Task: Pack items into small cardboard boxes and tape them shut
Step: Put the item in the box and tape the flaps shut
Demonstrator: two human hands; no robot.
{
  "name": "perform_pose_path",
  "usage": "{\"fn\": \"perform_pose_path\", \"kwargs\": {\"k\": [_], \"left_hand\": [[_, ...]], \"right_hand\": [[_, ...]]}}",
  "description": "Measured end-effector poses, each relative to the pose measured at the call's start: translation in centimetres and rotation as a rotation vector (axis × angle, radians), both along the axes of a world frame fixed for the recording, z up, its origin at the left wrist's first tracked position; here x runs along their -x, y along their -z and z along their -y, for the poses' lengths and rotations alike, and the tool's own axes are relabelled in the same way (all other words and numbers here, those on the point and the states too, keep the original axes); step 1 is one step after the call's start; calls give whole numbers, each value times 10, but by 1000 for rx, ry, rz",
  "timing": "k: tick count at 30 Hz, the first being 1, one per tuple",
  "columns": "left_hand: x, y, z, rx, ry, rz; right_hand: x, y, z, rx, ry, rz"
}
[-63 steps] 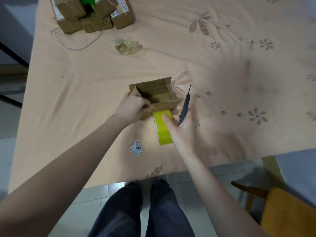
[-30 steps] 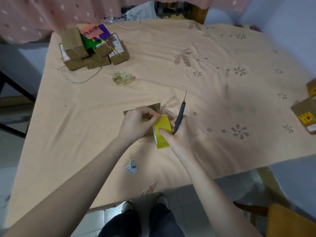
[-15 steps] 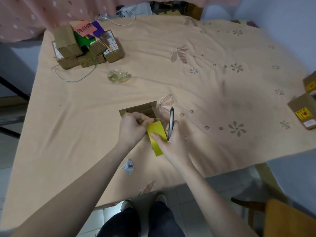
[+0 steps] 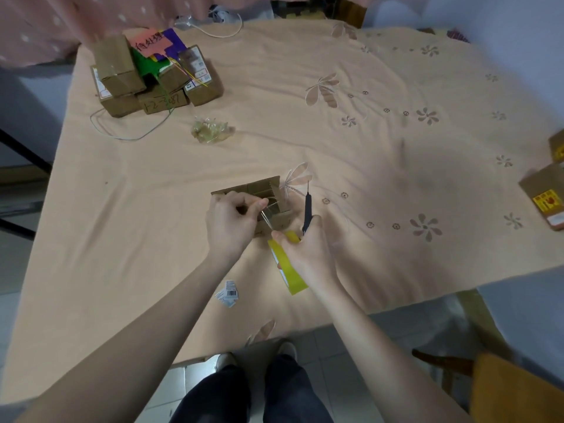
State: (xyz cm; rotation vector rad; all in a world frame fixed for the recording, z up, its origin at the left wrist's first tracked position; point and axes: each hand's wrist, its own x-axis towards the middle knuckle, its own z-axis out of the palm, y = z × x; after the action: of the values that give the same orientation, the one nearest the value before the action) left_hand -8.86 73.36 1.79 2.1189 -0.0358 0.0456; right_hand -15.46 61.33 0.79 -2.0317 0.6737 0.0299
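Behind left hand, open box half hidden.

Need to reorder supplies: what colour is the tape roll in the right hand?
Yellow; the tape roll shows in the head view.

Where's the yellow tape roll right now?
In the head view, the yellow tape roll is in the right hand at the table's near edge, just in front of the open cardboard box.
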Motion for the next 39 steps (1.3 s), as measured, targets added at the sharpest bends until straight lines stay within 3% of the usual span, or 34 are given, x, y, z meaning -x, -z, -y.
{"fn": "perform_pose_path", "kwargs": {"k": [3,7,14,26,39], "left_hand": [[-15,-3,1,54,37,-158],[-28,1,6,-15,69,-206],[-37,22,1,-288,94,-161],[-49,45,1,-381,90,-156],[-46,58,0,-624,204,-58]], "right_hand": [[-2,3,2,-29,24,11],[-6,6,3,38,41,24],[-16,19,8,66,64,-50],[-29,36,1,53,114,-106],[-27,44,1,91,136,-75]]}}
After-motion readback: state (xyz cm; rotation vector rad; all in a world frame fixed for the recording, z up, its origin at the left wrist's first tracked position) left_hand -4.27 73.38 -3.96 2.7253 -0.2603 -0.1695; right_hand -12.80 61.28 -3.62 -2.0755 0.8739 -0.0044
